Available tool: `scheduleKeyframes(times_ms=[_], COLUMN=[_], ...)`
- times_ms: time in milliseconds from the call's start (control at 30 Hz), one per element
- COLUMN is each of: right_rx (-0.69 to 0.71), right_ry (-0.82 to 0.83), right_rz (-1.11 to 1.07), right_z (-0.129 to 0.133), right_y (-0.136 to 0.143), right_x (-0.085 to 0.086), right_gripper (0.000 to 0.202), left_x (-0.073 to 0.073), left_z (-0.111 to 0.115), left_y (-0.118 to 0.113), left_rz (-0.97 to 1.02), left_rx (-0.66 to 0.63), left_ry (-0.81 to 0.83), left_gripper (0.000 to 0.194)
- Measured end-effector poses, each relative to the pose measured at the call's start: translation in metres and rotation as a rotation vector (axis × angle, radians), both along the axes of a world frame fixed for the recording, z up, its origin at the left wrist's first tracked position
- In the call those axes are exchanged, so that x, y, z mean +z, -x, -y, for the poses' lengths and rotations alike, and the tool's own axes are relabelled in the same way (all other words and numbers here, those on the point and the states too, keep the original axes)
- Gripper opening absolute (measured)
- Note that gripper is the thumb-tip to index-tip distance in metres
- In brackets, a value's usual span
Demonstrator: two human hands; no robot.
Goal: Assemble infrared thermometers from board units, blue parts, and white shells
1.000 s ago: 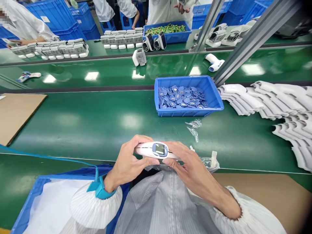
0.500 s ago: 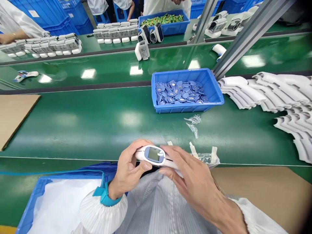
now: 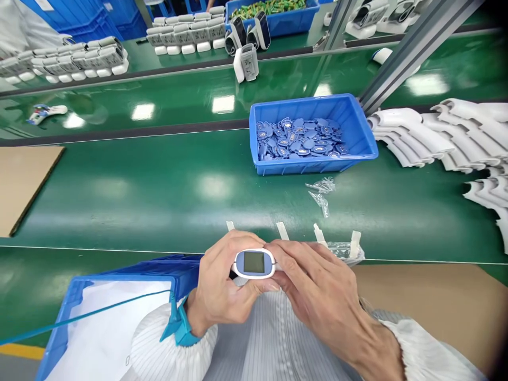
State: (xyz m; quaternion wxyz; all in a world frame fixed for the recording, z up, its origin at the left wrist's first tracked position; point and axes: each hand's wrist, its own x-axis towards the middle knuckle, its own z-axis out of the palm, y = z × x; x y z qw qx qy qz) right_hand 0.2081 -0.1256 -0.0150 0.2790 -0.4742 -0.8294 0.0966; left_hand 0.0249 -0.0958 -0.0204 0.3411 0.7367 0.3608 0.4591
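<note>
Between my two hands, close to my body, is a white handheld thermometer (image 3: 254, 263) with a grey screen in a blue oval surround. My left hand (image 3: 228, 280) grips it from the left, thumb along the near edge and fingers over the far side. My right hand (image 3: 317, 286) closes around its right side, fingers on the far edge and thumb below. Both hands cover most of its body; only the screen end shows. A teal strap (image 3: 180, 325) with a cord circles my left wrist.
A blue bin (image 3: 313, 165) of small blue plastic parts stands ahead. White curved shells (image 3: 413, 132) are stacked at right. Cardboard (image 3: 29, 185) lies left; a blue crate (image 3: 65, 312) is at lower left. Tape strips (image 3: 282, 231) line the bench edge. A metal post (image 3: 416, 53) rises at right.
The thermometer has turned so its screen sits level and faces me. My right hand has closed in around its right side. The view has tilted slightly downward.
</note>
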Motion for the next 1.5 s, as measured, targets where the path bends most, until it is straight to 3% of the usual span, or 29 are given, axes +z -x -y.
scheduleKeyframes(times_ms=[433, 667, 867, 1067, 1167, 1300, 1367, 1500], right_rx=[0.023, 0.198, 0.255, 0.115, 0.026, -0.003, -0.026, -0.187], right_ry=[-0.021, -0.091, -0.035, 0.237, 0.246, 0.26, 0.28, 0.469], right_rz=[0.15, 0.209, 0.158, 0.0, -0.07, -0.131, -0.158, -0.229], right_z=[-0.004, -0.004, -0.005, 0.002, 0.005, 0.009, 0.01, 0.008], right_y=[-0.018, -0.031, -0.034, -0.044, -0.051, -0.053, -0.053, -0.057], right_x=[0.003, -0.001, 0.001, -0.007, -0.011, -0.008, -0.008, -0.016], right_gripper=[0.021, 0.025, 0.024, 0.03, 0.038, 0.03, 0.025, 0.024], left_x=[-0.002, 0.002, 0.0, -0.003, -0.004, -0.003, -0.005, -0.007], left_z=[0.005, 0.009, 0.011, 0.01, 0.01, 0.01, 0.009, -0.002], left_y=[-0.002, -0.006, -0.008, -0.011, -0.012, -0.013, -0.011, -0.003], left_rz=[-0.07, -0.187, -0.155, -0.118, -0.104, -0.083, -0.043, -0.122], left_rx=[0.088, 0.095, 0.107, 0.148, 0.149, 0.143, 0.118, -0.017], left_ry=[-0.022, -0.137, -0.023, -0.059, -0.067, -0.07, 0.007, 0.402], left_gripper=[0.041, 0.027, 0.023, 0.024, 0.025, 0.026, 0.029, 0.043])
